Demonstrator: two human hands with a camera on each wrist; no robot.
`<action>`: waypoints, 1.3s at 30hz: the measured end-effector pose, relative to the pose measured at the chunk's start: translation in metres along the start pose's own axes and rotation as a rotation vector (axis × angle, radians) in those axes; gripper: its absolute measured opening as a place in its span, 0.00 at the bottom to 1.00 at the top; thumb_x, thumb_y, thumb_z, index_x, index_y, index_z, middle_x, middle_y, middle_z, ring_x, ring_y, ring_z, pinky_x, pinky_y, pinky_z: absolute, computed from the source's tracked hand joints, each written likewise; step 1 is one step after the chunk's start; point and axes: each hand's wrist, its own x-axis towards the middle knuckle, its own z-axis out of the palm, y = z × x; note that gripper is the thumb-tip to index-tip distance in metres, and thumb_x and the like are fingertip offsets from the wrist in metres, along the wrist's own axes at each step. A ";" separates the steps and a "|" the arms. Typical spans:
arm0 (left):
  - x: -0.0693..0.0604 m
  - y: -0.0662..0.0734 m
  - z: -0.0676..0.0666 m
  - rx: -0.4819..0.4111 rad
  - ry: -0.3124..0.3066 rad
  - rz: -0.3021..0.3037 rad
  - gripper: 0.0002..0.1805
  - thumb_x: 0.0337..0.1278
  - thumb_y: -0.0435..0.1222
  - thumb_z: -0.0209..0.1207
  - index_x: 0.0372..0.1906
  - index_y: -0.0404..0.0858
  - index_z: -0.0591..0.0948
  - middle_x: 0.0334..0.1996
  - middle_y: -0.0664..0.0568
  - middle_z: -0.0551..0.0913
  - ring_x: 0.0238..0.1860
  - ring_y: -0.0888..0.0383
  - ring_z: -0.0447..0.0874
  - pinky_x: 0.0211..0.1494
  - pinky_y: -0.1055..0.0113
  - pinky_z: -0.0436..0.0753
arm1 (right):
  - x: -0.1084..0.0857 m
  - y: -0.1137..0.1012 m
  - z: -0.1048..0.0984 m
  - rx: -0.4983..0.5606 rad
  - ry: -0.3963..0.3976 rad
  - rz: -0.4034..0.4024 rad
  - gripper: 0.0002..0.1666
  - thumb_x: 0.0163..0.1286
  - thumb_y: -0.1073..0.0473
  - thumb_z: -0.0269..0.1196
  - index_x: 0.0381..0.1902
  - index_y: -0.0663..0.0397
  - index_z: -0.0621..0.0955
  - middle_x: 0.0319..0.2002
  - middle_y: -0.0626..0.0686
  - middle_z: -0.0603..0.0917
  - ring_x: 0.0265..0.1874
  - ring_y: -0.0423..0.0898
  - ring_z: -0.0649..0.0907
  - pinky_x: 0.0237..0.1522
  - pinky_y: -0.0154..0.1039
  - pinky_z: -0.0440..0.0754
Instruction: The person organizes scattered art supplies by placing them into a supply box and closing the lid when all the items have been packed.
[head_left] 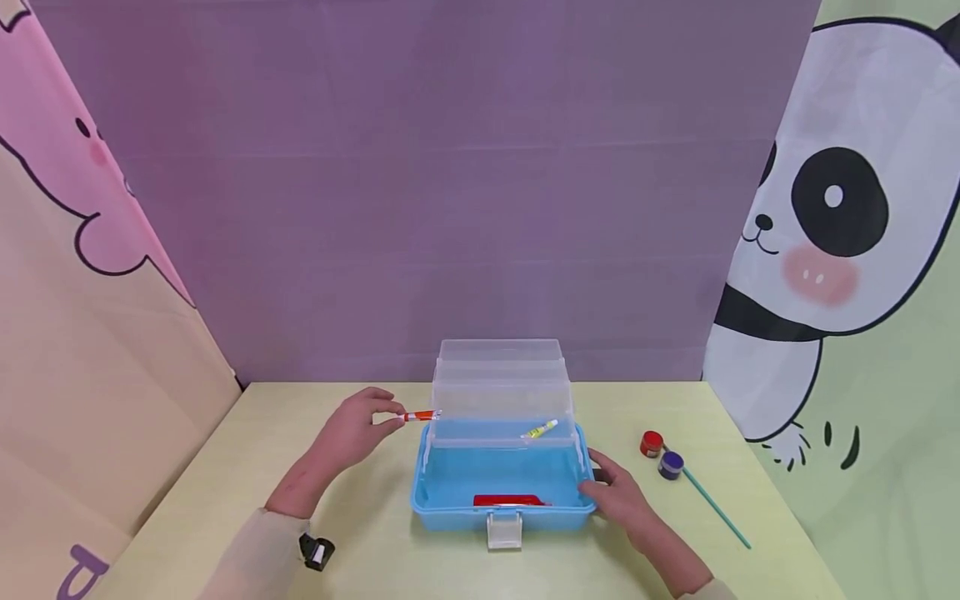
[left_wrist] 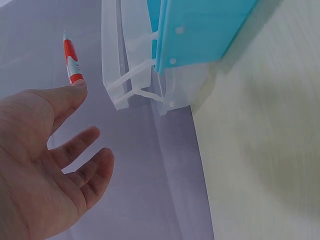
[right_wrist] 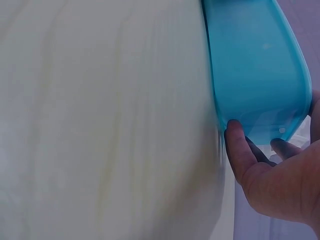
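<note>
My left hand [head_left: 358, 429] pinches a small orange-red paint tube [head_left: 420, 416] with a white band, between thumb and fingertips. It is held in the air by the left edge of a raised clear tray. In the left wrist view, the tube [left_wrist: 72, 60] points away from the thumb. A blue storage box [head_left: 495, 471] stands with its clear lid [head_left: 499, 350] up. My right hand [head_left: 618, 496] grips its right wall, thumb over the rim and fingers outside. A yellow paint tube [head_left: 540, 429] lies in the tray. Inside the box bottom lies a red tube-like item [head_left: 508, 500].
To the right of the box stand a red-lidded jar [head_left: 652, 443] and a purple-lidded jar [head_left: 671, 465]. A thin teal paintbrush [head_left: 716, 507] lies beside them, its upper end partly hidden. The white latch [head_left: 505, 531] hangs at the box's front. A purple cloth [head_left: 450, 208] backs the table.
</note>
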 end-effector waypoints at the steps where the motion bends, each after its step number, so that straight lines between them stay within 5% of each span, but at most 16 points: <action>1: 0.000 0.001 0.000 0.000 -0.001 0.001 0.10 0.60 0.37 0.64 0.45 0.41 0.87 0.55 0.43 0.77 0.58 0.41 0.73 0.56 0.45 0.77 | 0.000 0.000 0.000 0.002 -0.001 -0.001 0.39 0.61 0.61 0.64 0.71 0.56 0.67 0.56 0.68 0.76 0.51 0.62 0.78 0.41 0.49 0.84; 21: 0.011 0.020 0.013 -0.001 0.007 0.014 0.10 0.60 0.38 0.65 0.46 0.42 0.87 0.62 0.40 0.71 0.63 0.38 0.66 0.59 0.43 0.74 | -0.001 -0.002 0.002 -0.004 0.003 0.006 0.39 0.62 0.62 0.63 0.71 0.57 0.65 0.56 0.68 0.75 0.50 0.61 0.79 0.41 0.48 0.85; 32: 0.013 0.029 0.019 -0.017 0.015 0.033 0.09 0.59 0.37 0.66 0.44 0.44 0.88 0.70 0.37 0.61 0.71 0.33 0.51 0.64 0.38 0.64 | -0.002 -0.003 0.001 -0.001 -0.005 0.003 0.39 0.62 0.62 0.63 0.71 0.58 0.65 0.56 0.68 0.75 0.49 0.61 0.79 0.41 0.49 0.84; 39: 0.016 0.034 0.024 -0.016 0.013 0.050 0.09 0.58 0.39 0.66 0.44 0.45 0.88 0.71 0.37 0.60 0.71 0.29 0.45 0.59 0.35 0.67 | 0.000 0.000 0.001 0.007 -0.004 0.010 0.39 0.62 0.62 0.63 0.71 0.57 0.65 0.56 0.68 0.75 0.50 0.61 0.79 0.41 0.49 0.85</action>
